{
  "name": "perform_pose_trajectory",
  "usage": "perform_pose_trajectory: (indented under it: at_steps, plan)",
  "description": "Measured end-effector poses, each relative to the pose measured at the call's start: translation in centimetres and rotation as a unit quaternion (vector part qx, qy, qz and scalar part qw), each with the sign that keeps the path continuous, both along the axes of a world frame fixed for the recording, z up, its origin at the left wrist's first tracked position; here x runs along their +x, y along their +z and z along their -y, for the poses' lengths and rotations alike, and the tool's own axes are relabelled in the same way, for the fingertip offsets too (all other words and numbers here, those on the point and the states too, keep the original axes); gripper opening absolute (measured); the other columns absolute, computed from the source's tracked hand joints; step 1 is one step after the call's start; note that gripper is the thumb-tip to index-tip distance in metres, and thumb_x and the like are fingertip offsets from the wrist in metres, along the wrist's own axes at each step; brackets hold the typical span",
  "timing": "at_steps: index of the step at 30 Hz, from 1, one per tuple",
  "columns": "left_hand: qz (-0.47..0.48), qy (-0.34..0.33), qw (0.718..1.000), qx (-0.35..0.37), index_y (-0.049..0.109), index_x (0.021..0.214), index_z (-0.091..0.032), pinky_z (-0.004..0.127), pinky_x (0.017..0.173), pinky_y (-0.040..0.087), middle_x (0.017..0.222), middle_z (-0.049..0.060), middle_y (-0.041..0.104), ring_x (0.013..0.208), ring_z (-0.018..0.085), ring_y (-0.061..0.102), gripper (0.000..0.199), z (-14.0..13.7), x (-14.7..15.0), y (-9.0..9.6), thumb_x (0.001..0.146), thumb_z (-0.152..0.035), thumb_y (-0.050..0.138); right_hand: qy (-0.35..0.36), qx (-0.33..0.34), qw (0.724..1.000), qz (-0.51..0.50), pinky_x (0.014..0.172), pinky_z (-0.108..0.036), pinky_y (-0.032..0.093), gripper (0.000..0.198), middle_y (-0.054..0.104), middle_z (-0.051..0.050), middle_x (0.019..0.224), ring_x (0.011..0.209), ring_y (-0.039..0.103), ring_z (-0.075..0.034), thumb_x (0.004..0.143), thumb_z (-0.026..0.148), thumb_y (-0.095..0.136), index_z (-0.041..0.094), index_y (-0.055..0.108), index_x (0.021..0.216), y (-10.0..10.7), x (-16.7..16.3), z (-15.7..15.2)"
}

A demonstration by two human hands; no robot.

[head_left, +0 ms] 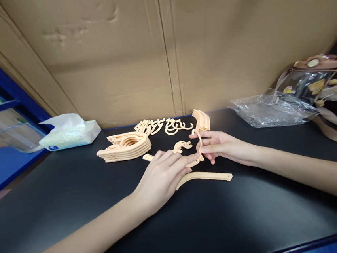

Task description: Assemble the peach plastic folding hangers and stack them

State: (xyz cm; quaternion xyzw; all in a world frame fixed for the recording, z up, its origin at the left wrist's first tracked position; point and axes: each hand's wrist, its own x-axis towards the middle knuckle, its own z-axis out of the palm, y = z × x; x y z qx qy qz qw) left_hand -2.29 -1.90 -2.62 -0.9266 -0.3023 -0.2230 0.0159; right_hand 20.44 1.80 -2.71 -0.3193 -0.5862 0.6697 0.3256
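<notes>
My right hand (222, 146) pinches a cream plastic hanger hook (198, 136) between thumb and fingers, its curve upward. My left hand (159, 175) is closed over a cream hanger arm (148, 157), most of it hidden under the fingers. One end of that arm meets the base of the hook, by the left index fingertip; whether they are joined I cannot tell. Nearer me, a loose curved hanger arm (205, 175) lies beside the left thumb. Just behind the left hand is a small curved cream piece (182, 145) with a notched end.
Behind the hands lie a stack of hanger pieces (126, 151), several loose hooks (173, 126) and more stacked arms (202, 120). A tissue pack (70, 132) stands left; a clear plastic bag (271, 110) and a bottle (307, 83) are right. Cardboard (120, 59) walls the back.
</notes>
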Motion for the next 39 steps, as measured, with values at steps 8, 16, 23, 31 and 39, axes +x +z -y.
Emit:
perform_pose_trajectory:
  at_steps: [8, 16, 23, 31, 39]
  plan:
    - [0.009, 0.000, 1.000, -0.013, 0.054, 0.123, -0.023, 0.029, 0.069, 0.031, 0.088, 0.002, 0.063, 0.080, 0.017, 0.048, 0.029, -0.7, 0.3, 0.1, 0.098, -0.023, 0.039, 0.010, -0.025, 0.999, 0.018, 0.058, -0.022, 0.054, 0.053, 0.058, 0.001, 0.082, 0.066, 0.054, -0.008, 0.077, 0.023, 0.069, 0.019, 0.048, 0.125, 0.1, 0.0, -0.7]
    - [-0.003, 0.004, 1.000, -0.019, 0.055, 0.122, -0.024, 0.030, 0.069, 0.031, 0.093, 0.003, 0.064, 0.081, 0.017, 0.049, 0.029, -0.7, 0.2, 0.0, 0.098, -0.021, 0.039, -0.014, 0.005, 1.000, 0.019, 0.054, -0.023, 0.056, 0.049, 0.054, 0.002, 0.076, 0.064, 0.052, -0.009, 0.076, 0.021, 0.068, 0.018, 0.048, 0.121, -0.1, -0.4, -0.4]
    - [-0.013, 0.010, 1.000, -0.027, 0.057, 0.119, -0.023, 0.030, 0.069, 0.029, 0.089, 0.002, 0.064, 0.080, 0.017, 0.050, 0.027, -0.8, 0.3, 0.1, 0.096, -0.020, 0.043, -0.025, 0.053, 0.998, 0.024, 0.058, -0.025, 0.058, 0.052, 0.055, 0.001, 0.079, 0.074, 0.057, -0.012, 0.080, 0.023, 0.064, 0.019, 0.043, 0.127, -0.4, -0.6, -0.2]
    - [-0.028, 0.015, 0.999, -0.029, 0.055, 0.122, -0.025, 0.030, 0.069, 0.029, 0.089, 0.001, 0.065, 0.081, 0.017, 0.050, 0.028, -0.8, 0.4, 0.1, 0.097, -0.022, 0.042, -0.041, 0.069, 0.996, 0.028, 0.056, -0.027, 0.057, 0.057, 0.052, 0.003, 0.078, 0.063, 0.050, -0.009, 0.080, 0.025, 0.063, 0.019, 0.040, 0.132, -0.4, -0.8, 0.2]
    - [-0.019, 0.010, 1.000, -0.018, 0.056, 0.121, -0.024, 0.029, 0.068, 0.028, 0.088, 0.000, 0.065, 0.079, 0.016, 0.049, 0.028, -0.9, 0.4, 0.0, 0.097, -0.022, 0.043, -0.053, 0.080, 0.995, 0.028, 0.055, -0.027, 0.056, 0.056, 0.052, 0.003, 0.075, 0.059, 0.050, -0.009, 0.080, 0.025, 0.062, 0.015, 0.038, 0.130, -0.6, -1.0, 0.2]
